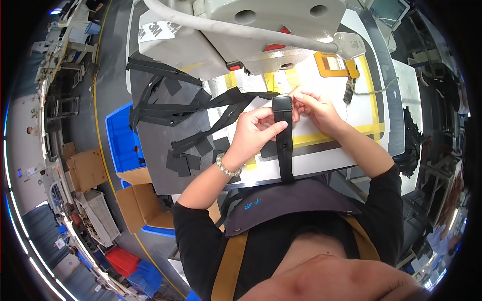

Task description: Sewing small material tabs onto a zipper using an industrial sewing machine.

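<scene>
A black strap (285,155) hangs over the near edge of the white-topped work table, and a small stitched black patch (282,104) sits at its far end. My left hand (253,131) pinches the strap just below the patch, thumb on top. At the patch's right edge, the fingers of my right hand (317,109) are closed on the strap's end; the fingertips are partly hidden. More black straps (201,106) lie in loose loops to the left, one of them running up to the patch. Dark square pieces (181,163) are scattered beside my left forearm.
A large grey machine (236,45) with a thick white cable rises beyond my hands. An orange-yellow frame (329,65) lies at the back right. Blue bin (116,135) and open cardboard box (143,208) stand left of the table; a black bundle (411,145) hangs at right.
</scene>
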A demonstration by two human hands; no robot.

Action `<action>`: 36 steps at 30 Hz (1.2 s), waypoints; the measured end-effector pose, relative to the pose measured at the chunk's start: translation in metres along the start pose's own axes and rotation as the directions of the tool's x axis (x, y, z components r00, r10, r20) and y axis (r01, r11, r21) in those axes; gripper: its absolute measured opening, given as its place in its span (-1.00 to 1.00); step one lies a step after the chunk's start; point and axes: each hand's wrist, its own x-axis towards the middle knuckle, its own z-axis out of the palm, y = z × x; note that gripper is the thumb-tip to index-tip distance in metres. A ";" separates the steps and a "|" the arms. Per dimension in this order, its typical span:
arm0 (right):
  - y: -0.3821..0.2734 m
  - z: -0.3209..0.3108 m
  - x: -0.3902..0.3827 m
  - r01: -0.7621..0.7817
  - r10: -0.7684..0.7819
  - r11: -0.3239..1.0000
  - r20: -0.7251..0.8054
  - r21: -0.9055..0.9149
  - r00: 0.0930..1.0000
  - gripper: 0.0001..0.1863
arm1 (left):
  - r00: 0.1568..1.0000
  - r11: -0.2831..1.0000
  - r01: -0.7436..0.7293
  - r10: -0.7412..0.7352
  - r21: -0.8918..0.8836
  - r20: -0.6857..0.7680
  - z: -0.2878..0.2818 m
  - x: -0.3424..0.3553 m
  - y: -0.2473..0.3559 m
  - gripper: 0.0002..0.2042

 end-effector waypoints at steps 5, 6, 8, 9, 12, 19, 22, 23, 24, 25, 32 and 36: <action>-0.001 0.001 0.000 0.012 -0.011 1.000 -0.003 0.024 1.000 -0.79 | 1.000 0.999 -0.007 0.007 -0.039 -0.008 0.004 -0.001 0.003 -0.79; 0.000 0.000 -0.001 0.012 -0.012 1.000 -0.005 0.024 1.000 -0.79 | 1.000 0.999 -0.006 0.006 -0.039 -0.005 0.004 -0.002 0.002 -0.79; 0.002 -0.003 -0.001 0.009 -0.009 1.000 -0.003 0.026 1.000 -0.78 | 1.000 0.999 0.003 -0.003 -0.036 0.016 0.003 -0.001 0.002 -0.77; 0.002 -0.003 -0.001 0.011 -0.010 1.000 -0.004 0.024 1.000 -0.78 | 1.000 0.999 0.002 -0.001 -0.036 0.018 0.003 -0.001 0.002 -0.77; 0.002 -0.003 -0.002 0.012 -0.011 0.999 -0.021 0.030 1.000 -0.76 | 0.999 0.997 0.030 -0.029 -0.070 0.017 0.004 -0.002 0.002 -0.76; 0.002 -0.004 -0.003 0.038 -0.038 0.998 0.011 0.045 0.999 -0.66 | 0.998 0.996 0.054 -0.052 -0.074 0.031 0.005 -0.004 0.007 -0.76; 0.001 -0.003 -0.003 0.044 -0.046 0.998 0.022 0.047 0.999 -0.65 | 0.999 0.996 0.048 -0.046 -0.073 0.022 0.005 -0.005 0.009 -0.75; 0.001 -0.002 -0.003 0.046 -0.048 0.998 0.025 0.040 0.999 -0.65 | 0.998 0.996 0.054 -0.053 -0.070 0.018 0.005 -0.005 0.009 -0.74; 0.001 -0.002 -0.003 0.047 -0.048 0.998 0.024 0.038 0.999 -0.65 | 0.998 0.996 0.053 -0.052 -0.071 0.019 0.004 -0.005 0.009 -0.74; 0.001 -0.001 -0.003 0.047 -0.047 0.998 0.016 0.032 0.999 -0.67 | 0.998 0.996 0.054 -0.052 -0.068 0.027 0.003 -0.005 0.008 -0.74; -0.020 0.007 -0.010 0.005 0.001 0.956 0.019 -0.293 1.000 -0.79 | 0.999 0.997 0.023 -0.020 -0.078 0.044 -0.007 -0.003 0.000 -0.75; -0.046 -0.005 -0.020 0.104 -0.295 0.714 -0.162 -0.692 0.942 -0.84 | 0.998 0.972 -0.034 0.022 -0.231 -0.058 -0.014 -0.004 0.013 -0.81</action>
